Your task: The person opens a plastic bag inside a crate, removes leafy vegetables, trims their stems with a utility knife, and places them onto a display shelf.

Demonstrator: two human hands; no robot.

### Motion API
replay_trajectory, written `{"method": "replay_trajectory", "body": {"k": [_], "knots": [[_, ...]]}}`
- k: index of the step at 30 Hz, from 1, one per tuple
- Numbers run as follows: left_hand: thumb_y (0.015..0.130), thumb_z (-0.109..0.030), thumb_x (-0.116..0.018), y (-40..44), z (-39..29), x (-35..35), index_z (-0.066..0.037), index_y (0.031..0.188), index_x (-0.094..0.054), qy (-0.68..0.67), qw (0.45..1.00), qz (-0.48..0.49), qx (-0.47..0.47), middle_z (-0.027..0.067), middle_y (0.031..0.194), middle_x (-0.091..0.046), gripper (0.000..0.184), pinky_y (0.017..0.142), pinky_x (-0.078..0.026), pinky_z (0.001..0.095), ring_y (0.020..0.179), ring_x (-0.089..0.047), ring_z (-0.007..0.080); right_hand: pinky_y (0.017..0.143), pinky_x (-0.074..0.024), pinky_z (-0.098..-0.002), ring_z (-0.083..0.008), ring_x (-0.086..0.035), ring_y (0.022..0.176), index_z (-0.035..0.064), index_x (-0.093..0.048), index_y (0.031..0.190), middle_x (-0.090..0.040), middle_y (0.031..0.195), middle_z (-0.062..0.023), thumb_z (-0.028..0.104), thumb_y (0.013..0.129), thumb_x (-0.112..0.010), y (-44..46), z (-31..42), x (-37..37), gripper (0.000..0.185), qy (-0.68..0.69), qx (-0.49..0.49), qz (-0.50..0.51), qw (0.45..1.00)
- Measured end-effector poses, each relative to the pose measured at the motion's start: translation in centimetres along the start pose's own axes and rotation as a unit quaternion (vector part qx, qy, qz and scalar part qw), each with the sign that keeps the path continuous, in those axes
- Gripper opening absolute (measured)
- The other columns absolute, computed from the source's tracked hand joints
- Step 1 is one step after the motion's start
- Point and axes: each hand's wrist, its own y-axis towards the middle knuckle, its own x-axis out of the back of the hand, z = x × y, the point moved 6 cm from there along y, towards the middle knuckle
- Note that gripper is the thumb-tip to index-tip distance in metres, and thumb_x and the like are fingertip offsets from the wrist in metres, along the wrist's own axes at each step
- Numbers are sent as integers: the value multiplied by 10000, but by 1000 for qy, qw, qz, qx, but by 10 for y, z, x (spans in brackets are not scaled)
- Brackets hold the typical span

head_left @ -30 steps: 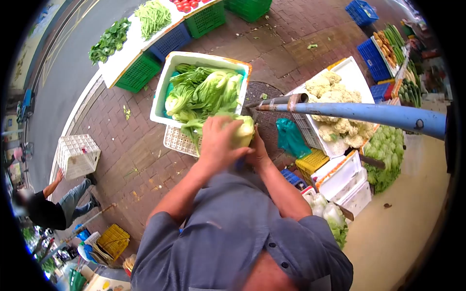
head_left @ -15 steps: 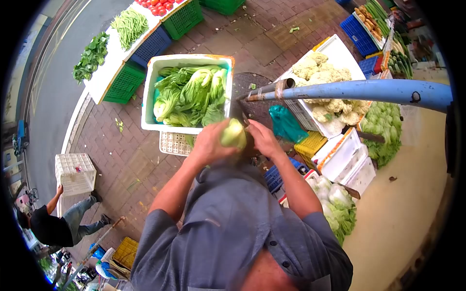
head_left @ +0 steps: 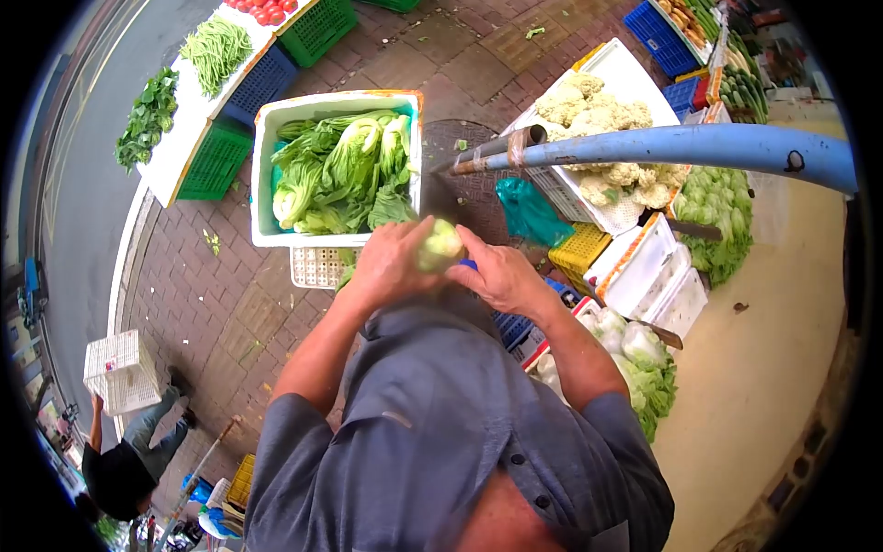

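A leafy green vegetable [head_left: 439, 245] with a pale stem end is in front of my chest. My left hand [head_left: 394, 264] is wrapped round it from the left. On its right side, my right hand [head_left: 501, 274] has its fingers closed near the stem end; a small blue bit shows by them, and what they hold is too small to name. Just beyond my left hand stands a white foam box [head_left: 261, 175] of leafy greens [head_left: 345, 175], on top of a white plastic crate [head_left: 317, 267].
A blue pole [head_left: 681, 145] juts in from the right, over a box of cauliflower [head_left: 589, 106]. A teal bag [head_left: 529, 213] and yellow crate [head_left: 579, 253] lie right of my hands. At the lower left, a person [head_left: 120, 474] holds a white crate [head_left: 122, 373].
The vegetable has turned in my hands, its pale end now between them. My right hand has come back close against it. The view has shifted, and the person at the left has moved lower in it.
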Motion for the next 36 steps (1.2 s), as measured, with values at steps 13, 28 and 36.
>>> {"method": "replay_trajectory", "body": {"k": [13, 28, 36], "knots": [[647, -363, -849, -7, 4, -1, 28, 1294, -609, -31, 998, 46, -13, 238, 1103, -687, 793, 914, -506, 440, 986, -656, 382, 763, -497, -545, -475, -638, 902, 105, -502, 1395, -677, 976, -265, 371, 976, -567, -10, -15, -6, 501, 68, 3, 17, 998], [625, -337, -881, -4, 2, -3, 10, 1295, -611, -9, 997, 55, -45, 219, 1162, -680, 802, 916, -517, 444, 1008, -662, 381, 777, -497, -541, -470, -644, 908, 155, -430, 1472, -679, 990, -270, 380, 993, -534, -15, -22, -16, 539, 77, -37, 26, 996], [575, -350, -902, -11, 11, -15, -4, 1344, -600, -73, 990, 120, -14, 198, 1124, -686, 895, 925, -509, 436, 1017, -646, 371, 827, -531, -469, -420, -661, 990, 105, -560, 1388, -687, 1096, -237, 312, 1009, -545, -34, -71, -22, 431, 133, -81, -43, 987]]}}
